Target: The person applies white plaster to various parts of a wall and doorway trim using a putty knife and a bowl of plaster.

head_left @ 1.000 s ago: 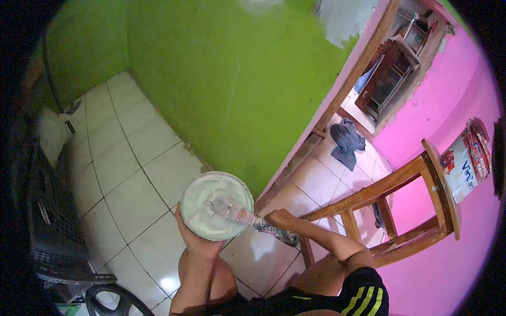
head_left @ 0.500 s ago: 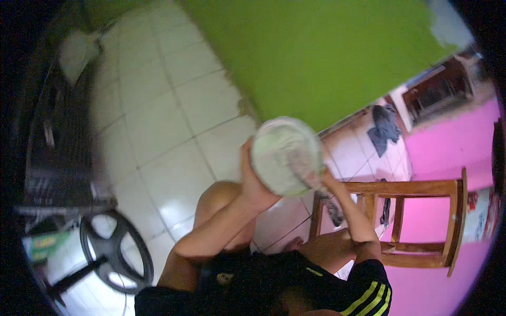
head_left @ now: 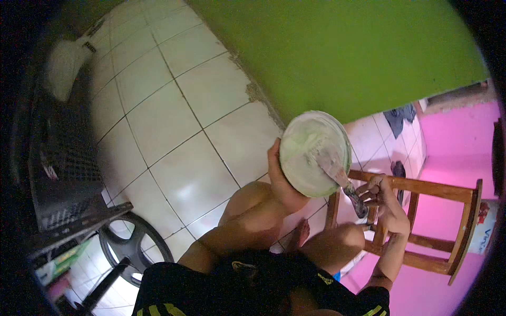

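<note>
My left hand (head_left: 284, 184) is closed round the left side and underside of a round, shallow bowl (head_left: 345, 142), its thumb along the rim. Pale greenish-white paste is smeared over the bowl's inside. A putty knife (head_left: 356, 203) with a dark, stained handle lies in it; its blade is coated with paste and its handle sticks out over the lower right rim. Beside that handle is my right hand (head_left: 380, 196), fingers bent and apart, not wrapped round it. Whether a fingertip touches the handle is hard to see.
A wooden chair (head_left: 432, 184) lies close to my right arm. A green wall (head_left: 337, 52) rises ahead, its base crumbling above the white tiled floor (head_left: 168, 137). To the left are a black crate (head_left: 74, 174) and a dark wheel-shaped base (head_left: 132, 242). Dark cloth (head_left: 395, 121) lies farther off.
The bowl and my left hand have shifted right in view. My right hand has drawn back from the bowl's edge to beside the handle, its fingers now apart. The view has turned somewhat.
</note>
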A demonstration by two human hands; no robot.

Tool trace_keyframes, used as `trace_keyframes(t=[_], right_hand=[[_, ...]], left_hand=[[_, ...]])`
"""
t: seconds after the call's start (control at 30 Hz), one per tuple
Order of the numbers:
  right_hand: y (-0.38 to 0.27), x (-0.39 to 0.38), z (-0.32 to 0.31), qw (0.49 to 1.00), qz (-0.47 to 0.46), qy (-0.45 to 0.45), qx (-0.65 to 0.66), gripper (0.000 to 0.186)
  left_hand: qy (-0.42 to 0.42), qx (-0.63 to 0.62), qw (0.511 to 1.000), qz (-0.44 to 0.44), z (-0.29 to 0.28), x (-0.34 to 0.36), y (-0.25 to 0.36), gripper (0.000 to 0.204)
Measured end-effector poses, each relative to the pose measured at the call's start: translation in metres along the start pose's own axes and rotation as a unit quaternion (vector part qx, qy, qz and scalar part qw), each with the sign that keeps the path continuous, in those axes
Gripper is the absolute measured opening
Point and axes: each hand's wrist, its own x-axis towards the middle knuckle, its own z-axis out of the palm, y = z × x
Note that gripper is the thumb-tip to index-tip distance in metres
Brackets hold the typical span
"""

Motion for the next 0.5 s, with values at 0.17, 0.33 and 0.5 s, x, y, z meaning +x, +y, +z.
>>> trace_keyframes(t=[0.17,0.33,0.5], right_hand=[[-0.018,0.008,0.017,0.984,0.084,0.042,-0.149,0.050],[0.008,0.053,0.027,0.961,-0.153,0.121,-0.198,0.034],[0.023,0.107,0.032,0.943,-0.295,0.109,-0.111,0.029]], left_hand=[[0.022,0.025,0.999,-0.026,0.003,0.009,0.011,0.073],[0.061,0.042,0.997,-0.001,-0.002,0.015,0.036,0.078],[0.064,0.089,0.987,0.120,0.020,0.000,0.058,0.080]])
